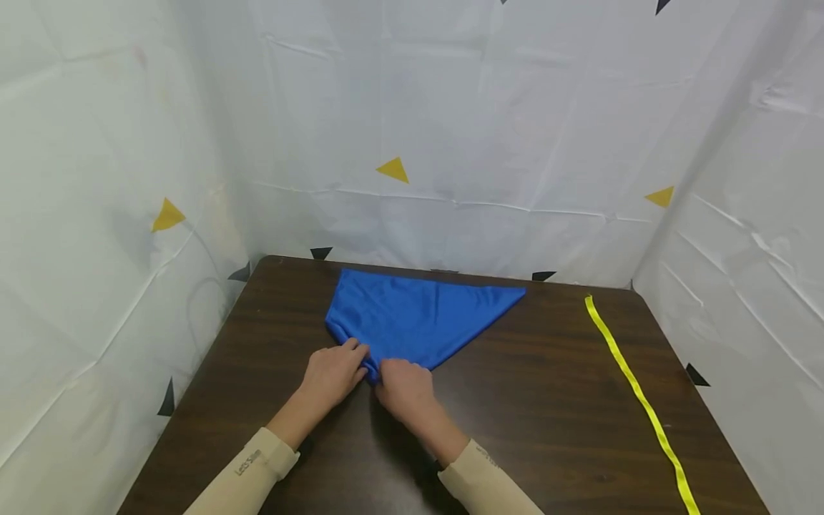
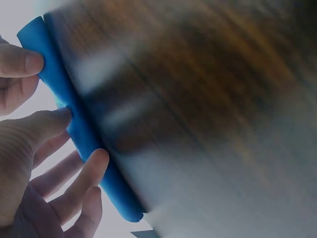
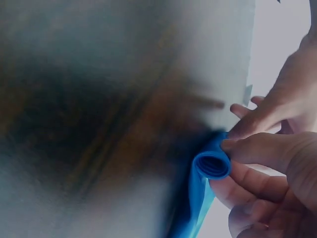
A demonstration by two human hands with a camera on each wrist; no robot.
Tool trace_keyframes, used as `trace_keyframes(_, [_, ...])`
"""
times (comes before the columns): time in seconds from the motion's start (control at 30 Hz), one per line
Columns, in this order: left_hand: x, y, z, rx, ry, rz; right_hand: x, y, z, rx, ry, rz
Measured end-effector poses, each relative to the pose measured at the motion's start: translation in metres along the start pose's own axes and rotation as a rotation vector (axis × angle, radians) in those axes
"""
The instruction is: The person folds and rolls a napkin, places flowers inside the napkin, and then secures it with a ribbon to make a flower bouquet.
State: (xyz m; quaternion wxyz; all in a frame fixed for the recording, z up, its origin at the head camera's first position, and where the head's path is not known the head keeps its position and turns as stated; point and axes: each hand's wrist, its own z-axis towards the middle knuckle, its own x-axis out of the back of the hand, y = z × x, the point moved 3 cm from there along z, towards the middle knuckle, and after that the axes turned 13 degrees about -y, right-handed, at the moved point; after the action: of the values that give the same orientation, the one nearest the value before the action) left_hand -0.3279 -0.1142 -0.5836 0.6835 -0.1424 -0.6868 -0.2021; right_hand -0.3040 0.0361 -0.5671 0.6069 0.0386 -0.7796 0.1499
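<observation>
A shiny blue cloth (image 1: 405,315) lies at the back of the table, its right end tapering to a point. Along its near left edge it is rolled into a tube, plain as a blue roll (image 2: 119,191) in the left wrist view. My left hand (image 1: 330,375) holds this roll between thumb and fingers. Close beside it, my right hand (image 1: 407,390) pinches the near end of the roll. Spiral layers show at the roll's end (image 3: 213,164) in the right wrist view, with the right thumb on top and fingers beneath.
On the right of the dark wooden table (image 1: 534,429) a long yellow ribbon (image 1: 636,390) runs from back to front. White sheeting (image 1: 450,107) with yellow and black triangles encloses the back and both sides.
</observation>
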Motion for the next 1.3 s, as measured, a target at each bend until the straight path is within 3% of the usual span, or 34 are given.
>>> trace_keyframes(0.23, [0.004, 0.004, -0.001, -0.064, 0.058, -0.012, 0.005, 0.014, 0.002, -0.031, -0.111, 0.129])
trace_keyframes(0.4, [0.003, 0.006, 0.000, -0.061, 0.043, -0.008, 0.005, 0.021, 0.004, -0.035, -0.154, 0.170])
trace_keyframes(0.67, [-0.002, 0.004, 0.006, -0.015, -0.023, -0.002, -0.002, 0.019, 0.005, -0.020, -0.095, 0.120])
trace_keyframes(1.0, [0.000, 0.006, 0.007, -0.044, -0.039, -0.004, -0.007, 0.011, 0.005, -0.046, -0.014, 0.004])
trace_keyframes(1.3, [0.000, 0.008, 0.005, -0.055, -0.016, 0.011, 0.001, 0.013, 0.000, -0.051, -0.021, 0.038])
